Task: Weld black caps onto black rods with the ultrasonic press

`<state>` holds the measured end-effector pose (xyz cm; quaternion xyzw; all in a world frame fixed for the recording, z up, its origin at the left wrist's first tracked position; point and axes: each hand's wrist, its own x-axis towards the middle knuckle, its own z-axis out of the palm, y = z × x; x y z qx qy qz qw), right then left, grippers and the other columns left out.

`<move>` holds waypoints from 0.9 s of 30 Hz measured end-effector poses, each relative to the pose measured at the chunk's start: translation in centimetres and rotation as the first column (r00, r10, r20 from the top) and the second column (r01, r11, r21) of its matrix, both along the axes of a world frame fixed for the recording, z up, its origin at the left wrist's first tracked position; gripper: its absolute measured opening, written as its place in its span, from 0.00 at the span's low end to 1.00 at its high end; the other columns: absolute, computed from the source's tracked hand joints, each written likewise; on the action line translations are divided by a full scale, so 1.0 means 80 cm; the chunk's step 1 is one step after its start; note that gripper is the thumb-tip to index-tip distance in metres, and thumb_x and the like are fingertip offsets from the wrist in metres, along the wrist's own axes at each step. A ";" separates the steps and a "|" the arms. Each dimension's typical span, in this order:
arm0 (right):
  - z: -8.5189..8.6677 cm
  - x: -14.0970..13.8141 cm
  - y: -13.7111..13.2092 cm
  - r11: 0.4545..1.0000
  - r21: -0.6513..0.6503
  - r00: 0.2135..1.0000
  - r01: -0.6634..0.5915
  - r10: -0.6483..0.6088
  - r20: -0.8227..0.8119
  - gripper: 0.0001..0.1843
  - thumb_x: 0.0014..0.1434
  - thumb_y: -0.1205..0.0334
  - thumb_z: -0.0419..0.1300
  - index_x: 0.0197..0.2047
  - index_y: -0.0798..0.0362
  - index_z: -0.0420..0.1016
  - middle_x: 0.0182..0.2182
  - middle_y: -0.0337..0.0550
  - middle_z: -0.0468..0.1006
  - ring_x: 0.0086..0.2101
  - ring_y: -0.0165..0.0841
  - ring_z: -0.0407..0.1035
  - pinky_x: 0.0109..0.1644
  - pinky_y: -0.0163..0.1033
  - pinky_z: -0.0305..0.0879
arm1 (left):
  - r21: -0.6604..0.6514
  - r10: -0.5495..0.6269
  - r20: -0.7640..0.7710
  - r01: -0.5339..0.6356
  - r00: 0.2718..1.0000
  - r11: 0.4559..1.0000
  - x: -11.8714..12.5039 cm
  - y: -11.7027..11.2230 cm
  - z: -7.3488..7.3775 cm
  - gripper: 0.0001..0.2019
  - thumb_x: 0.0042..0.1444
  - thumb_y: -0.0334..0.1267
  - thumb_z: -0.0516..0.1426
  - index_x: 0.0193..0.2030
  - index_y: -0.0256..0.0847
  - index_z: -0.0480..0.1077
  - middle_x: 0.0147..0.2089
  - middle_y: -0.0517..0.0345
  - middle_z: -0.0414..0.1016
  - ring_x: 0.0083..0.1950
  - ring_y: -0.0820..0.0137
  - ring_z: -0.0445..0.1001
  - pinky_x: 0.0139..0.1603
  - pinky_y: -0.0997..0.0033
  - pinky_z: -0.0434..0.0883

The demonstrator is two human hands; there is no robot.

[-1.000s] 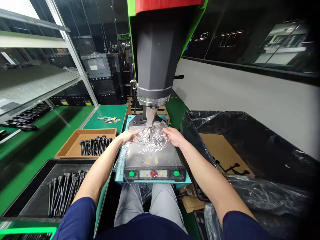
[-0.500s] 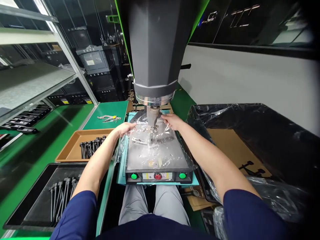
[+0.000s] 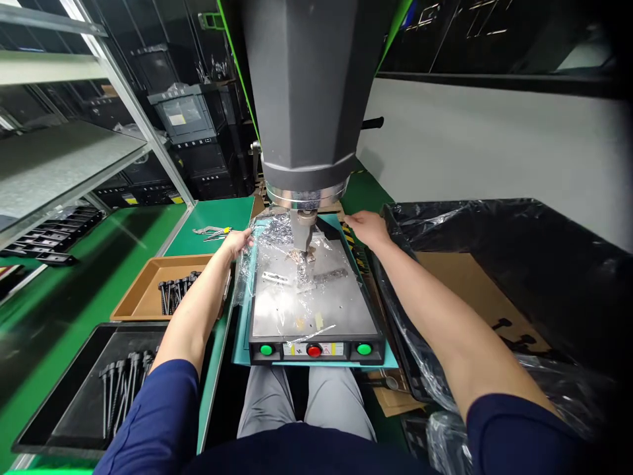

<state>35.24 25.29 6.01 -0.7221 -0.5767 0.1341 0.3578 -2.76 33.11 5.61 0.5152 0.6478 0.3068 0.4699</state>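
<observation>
A clear plastic film (image 3: pixel 277 264) lies spread over the metal work plate (image 3: pixel 316 310) of a press machine, under its grey head (image 3: pixel 306 99) and tip (image 3: pixel 302 231). My left hand (image 3: pixel 239 243) pinches the film's left edge at the plate's far left corner. My right hand (image 3: pixel 366 227) is closed at the plate's far right corner; whether it grips the film there I cannot see. Small parts lie on the plate under the film.
The machine's front panel has two green buttons (image 3: pixel 266 350) and a red one (image 3: pixel 314 350). A brown tray (image 3: pixel 148 290) and a black tray (image 3: pixel 74 396) at left hold dark bolts. A black-lined box (image 3: pixel 494 264) with cardboard stands at right. Shelves rise at left.
Both hands moved apart and farther back, from a crumpled wad of film at the plate's middle out to its far corners. The film is now spread flatter.
</observation>
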 end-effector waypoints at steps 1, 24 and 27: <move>-0.009 0.008 -0.017 0.999 0.007 0.999 0.038 -0.038 -0.006 0.16 0.64 0.50 0.60 0.37 0.55 0.77 0.36 0.48 0.80 0.40 0.40 0.73 0.44 0.40 0.65 | -0.009 0.009 -0.007 -0.009 1.000 1.000 -0.001 0.000 -0.001 0.17 0.64 0.49 0.55 0.38 0.34 0.71 0.26 0.55 0.72 0.20 0.75 0.65 0.18 0.76 0.56; -0.276 -0.023 -0.335 0.986 -0.066 0.904 0.155 -0.169 -0.394 0.39 0.52 0.39 0.61 0.60 0.54 0.68 0.54 0.58 0.73 0.54 0.48 0.69 0.52 0.52 0.71 | 0.661 0.322 -0.099 -0.180 0.941 0.729 -0.040 -0.186 -0.052 0.15 0.63 0.44 0.52 0.51 0.38 0.70 0.53 0.48 0.76 0.53 0.68 0.75 0.55 0.70 0.70; -0.292 -0.041 -0.351 0.987 -0.100 0.943 0.123 -0.147 -0.299 0.43 0.51 0.39 0.63 0.64 0.54 0.63 0.58 0.59 0.69 0.55 0.49 0.67 0.54 0.53 0.69 | 0.570 0.404 -0.121 -0.269 0.907 0.776 -0.035 -0.288 -0.124 0.11 0.62 0.42 0.53 0.45 0.39 0.71 0.46 0.51 0.77 0.46 0.69 0.76 0.50 0.69 0.72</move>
